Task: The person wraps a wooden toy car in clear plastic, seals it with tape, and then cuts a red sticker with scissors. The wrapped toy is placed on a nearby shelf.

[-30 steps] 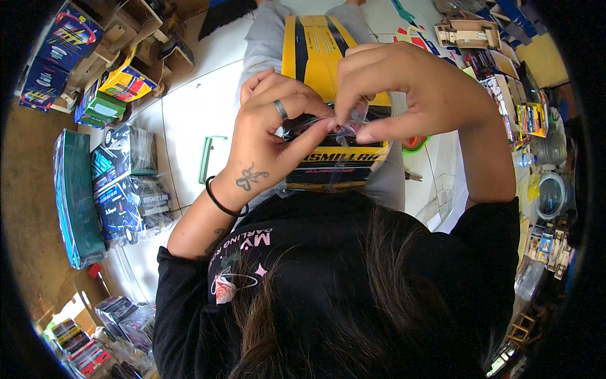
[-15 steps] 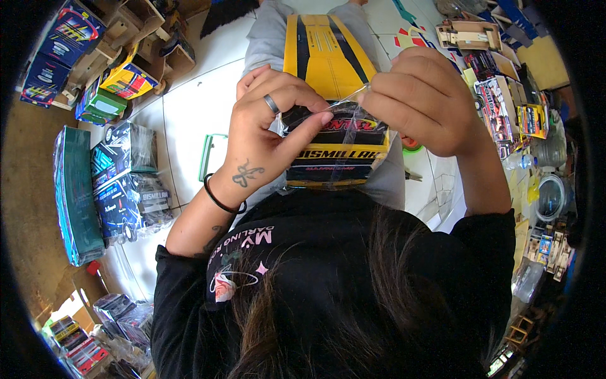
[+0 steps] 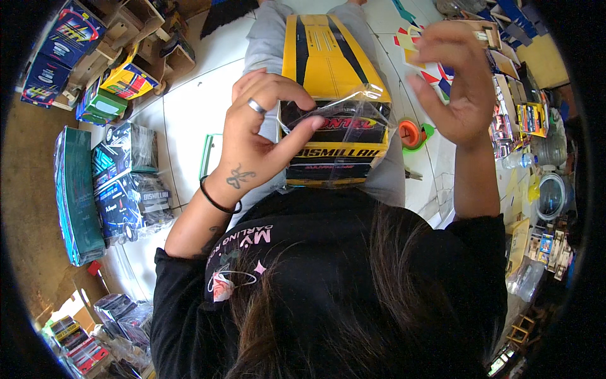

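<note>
A yellow and black toy truck body, wrapped in clear plastic, lies across my lap between my legs. At its near end the loose plastic film stands up in a shiny fold. My left hand, with a ring on one finger, is beside the near left corner of the truck body. Its thumb and forefinger are apart, with nothing visible gripped between them. To the right, my right hand is raised away from the plastic, fingers spread and slightly blurred, holding nothing.
On the tiled floor at right lie an orange ring on a green holder and scissors tips. Wrapped toy trucks stand at left beside a long teal box. Wooden toy trucks fill the upper left; assorted parts line the right.
My right hand has let go of the plastic film and moved up and right. The left finger and thumb have parted from the film, which now stands loose. The orange ring has come into view.
</note>
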The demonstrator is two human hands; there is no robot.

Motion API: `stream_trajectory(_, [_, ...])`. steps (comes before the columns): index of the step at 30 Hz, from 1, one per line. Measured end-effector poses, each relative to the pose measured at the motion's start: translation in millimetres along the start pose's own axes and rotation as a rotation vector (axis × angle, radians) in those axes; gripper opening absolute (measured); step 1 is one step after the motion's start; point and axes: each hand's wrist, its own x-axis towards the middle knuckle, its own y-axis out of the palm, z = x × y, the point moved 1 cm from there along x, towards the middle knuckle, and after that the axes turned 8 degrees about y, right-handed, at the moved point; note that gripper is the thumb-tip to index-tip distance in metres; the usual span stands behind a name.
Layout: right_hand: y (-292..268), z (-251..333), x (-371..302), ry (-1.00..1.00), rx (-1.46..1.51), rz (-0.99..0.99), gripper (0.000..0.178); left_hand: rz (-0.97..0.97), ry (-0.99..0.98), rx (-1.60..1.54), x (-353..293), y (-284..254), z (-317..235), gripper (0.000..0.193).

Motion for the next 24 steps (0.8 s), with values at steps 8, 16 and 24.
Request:
stream_trajectory(8, [58, 0, -75, 0.421, 0.208, 0.109, 0.028, 0.129, 0.053, 0.276, -23, -18, 19, 0.008])
stream_trajectory(16, [49, 1, -76, 0.581, 0.437, 0.015, 0.008, 0.123, 0.036, 0.179, -25, -15, 29, 0.008])
stream_trajectory(24, [50, -1, -57, 0.572, 0.484, -0.021, 0.015, 0.085, 0.022, 0.11, -28, -16, 31, 0.01])
